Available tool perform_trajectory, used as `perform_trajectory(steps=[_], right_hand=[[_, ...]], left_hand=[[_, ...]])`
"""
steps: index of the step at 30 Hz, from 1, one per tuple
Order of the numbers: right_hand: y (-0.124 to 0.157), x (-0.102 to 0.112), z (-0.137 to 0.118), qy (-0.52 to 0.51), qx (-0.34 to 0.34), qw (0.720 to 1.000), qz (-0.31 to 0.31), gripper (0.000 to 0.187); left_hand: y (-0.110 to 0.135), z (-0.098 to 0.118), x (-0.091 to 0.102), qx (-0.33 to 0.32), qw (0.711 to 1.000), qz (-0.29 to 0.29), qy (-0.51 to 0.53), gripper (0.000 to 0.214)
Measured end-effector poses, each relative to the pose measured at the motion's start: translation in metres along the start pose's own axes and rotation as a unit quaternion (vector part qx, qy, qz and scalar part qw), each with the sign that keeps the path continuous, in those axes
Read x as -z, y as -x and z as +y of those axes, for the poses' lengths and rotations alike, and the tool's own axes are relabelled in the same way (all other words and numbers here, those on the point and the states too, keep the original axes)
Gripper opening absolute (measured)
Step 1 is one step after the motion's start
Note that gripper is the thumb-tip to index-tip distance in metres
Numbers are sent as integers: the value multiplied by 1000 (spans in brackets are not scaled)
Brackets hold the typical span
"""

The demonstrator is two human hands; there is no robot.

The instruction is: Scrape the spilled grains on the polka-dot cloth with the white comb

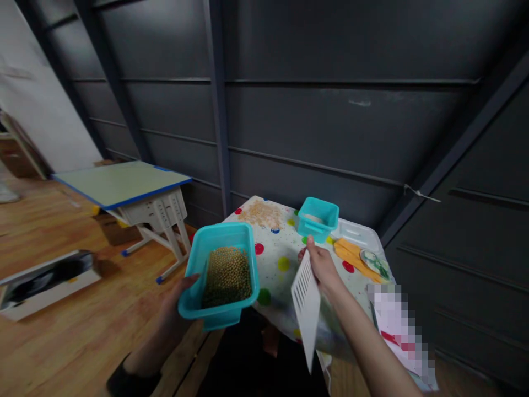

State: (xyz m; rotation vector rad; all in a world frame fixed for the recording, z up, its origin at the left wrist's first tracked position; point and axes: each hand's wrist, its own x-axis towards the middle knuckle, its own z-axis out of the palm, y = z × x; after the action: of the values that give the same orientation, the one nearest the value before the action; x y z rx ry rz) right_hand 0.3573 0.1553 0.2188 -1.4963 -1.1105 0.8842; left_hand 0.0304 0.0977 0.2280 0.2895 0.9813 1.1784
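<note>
My left hand (176,309) grips the left side of a turquoise plastic basket (222,315), thumb over its rim. Many small round yellowish beans (229,270) lie inside it, over the floor of the basket. The basket is held up at the near left of a table with a dotted cloth (270,263). My right hand (324,269) is closed on the upper end of a thin white slotted plastic panel (308,311), which hangs down at a tilt over the table's near edge. Beyond that hand stands a smaller turquoise basket (324,227) with something whitish in it.
Pale loose bits (262,214) are spread on the table's far left. A white tray (359,234), an orange cloth (349,252) and a round green-and-white item (374,262) lie right. Papers (390,317) are nearer. A desk (124,182) stands left; a dark wall (330,121) rises behind.
</note>
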Motion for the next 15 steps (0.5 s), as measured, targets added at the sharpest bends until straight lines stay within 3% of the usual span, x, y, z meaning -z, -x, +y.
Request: perform_trajectory(steps=[2, 4, 8, 11, 15], right_hand=[[-32, 1, 7, 29, 20, 995, 96, 80], [-59, 1, 14, 101, 25, 979, 175, 83], [-81, 1, 27, 204, 24, 948, 241, 94], [-79, 3, 39, 229, 60, 938, 254, 100], [-76, 9, 56, 213, 115, 951, 190, 94]], left_hand=[[14, 5, 16, -4, 997, 73, -7, 59], [23, 5, 34, -9, 994, 107, -5, 59], [27, -10, 71, -39, 990, 132, -30, 56], [27, -21, 91, -21, 991, 130, -34, 54], [39, -29, 106, 1, 986, 168, 17, 58]])
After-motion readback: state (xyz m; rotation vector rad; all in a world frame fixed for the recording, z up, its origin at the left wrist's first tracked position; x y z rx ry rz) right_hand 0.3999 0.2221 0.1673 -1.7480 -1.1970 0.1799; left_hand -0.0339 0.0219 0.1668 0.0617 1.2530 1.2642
